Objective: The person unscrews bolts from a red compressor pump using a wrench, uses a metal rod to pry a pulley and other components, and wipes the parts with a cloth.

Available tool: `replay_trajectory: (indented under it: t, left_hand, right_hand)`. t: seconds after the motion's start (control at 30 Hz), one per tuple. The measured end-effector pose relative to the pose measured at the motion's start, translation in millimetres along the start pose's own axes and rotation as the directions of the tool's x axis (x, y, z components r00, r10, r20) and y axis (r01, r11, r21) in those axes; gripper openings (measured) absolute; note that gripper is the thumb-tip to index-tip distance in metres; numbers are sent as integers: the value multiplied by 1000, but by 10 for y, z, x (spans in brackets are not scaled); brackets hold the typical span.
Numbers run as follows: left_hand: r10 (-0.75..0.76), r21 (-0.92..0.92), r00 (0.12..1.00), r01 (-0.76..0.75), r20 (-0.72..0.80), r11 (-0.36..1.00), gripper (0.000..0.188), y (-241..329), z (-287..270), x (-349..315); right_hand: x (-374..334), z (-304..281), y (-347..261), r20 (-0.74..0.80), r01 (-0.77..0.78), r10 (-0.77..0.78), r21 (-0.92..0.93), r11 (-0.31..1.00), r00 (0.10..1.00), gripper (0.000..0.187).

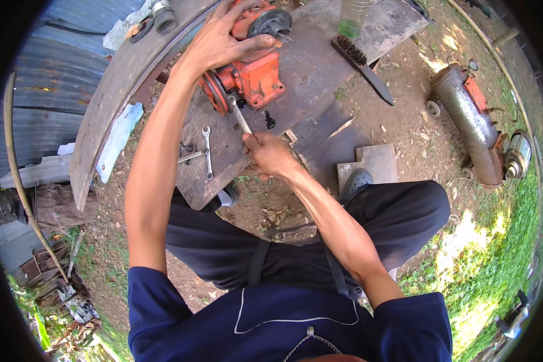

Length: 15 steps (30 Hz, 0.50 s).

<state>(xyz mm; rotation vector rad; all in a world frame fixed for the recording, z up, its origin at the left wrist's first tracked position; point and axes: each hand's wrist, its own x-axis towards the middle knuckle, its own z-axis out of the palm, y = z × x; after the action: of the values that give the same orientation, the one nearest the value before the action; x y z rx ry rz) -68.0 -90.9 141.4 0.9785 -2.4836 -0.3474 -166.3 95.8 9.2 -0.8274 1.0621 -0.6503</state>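
Observation:
An orange cast-metal machine (260, 78) with a grooved wheel (215, 92) and a round black part (270, 23) rests on the worn wooden bench. Over its upper part lies my left hand (218, 43), holding it with thumb and fingers spread wide. My right hand (273, 155) is closed around the handle of a wrench (241, 117). The wrench's head meets the machine low down, beside the wheel; what it engages there is too small to make out. A combination wrench (208, 152) lies nearer me on the bench, across another tool (191, 157).
A black-handled brush (363, 71) and a clear bottle (352, 19) with green at its bottom are on the bench (320, 66). Small dark pieces (270, 120) lie beside the machine. At right, a wheeled metal tank (467, 117) with a gauge stands on the dirt.

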Motion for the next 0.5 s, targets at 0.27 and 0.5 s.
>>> replay_trajectory:
  t: [0.27,0.5]
  left_hand:
    - [-50,30,999,50,-2,998,80,3,21,-98]
    - [-17,47,1000,18,-25,999,83,-98,-67,-230]
  right_hand:
    - [106,-58,86,-450,294,-20,549,782,893,46]
    - [78,-246,190,-334,181,-334,-414,892,881,54]
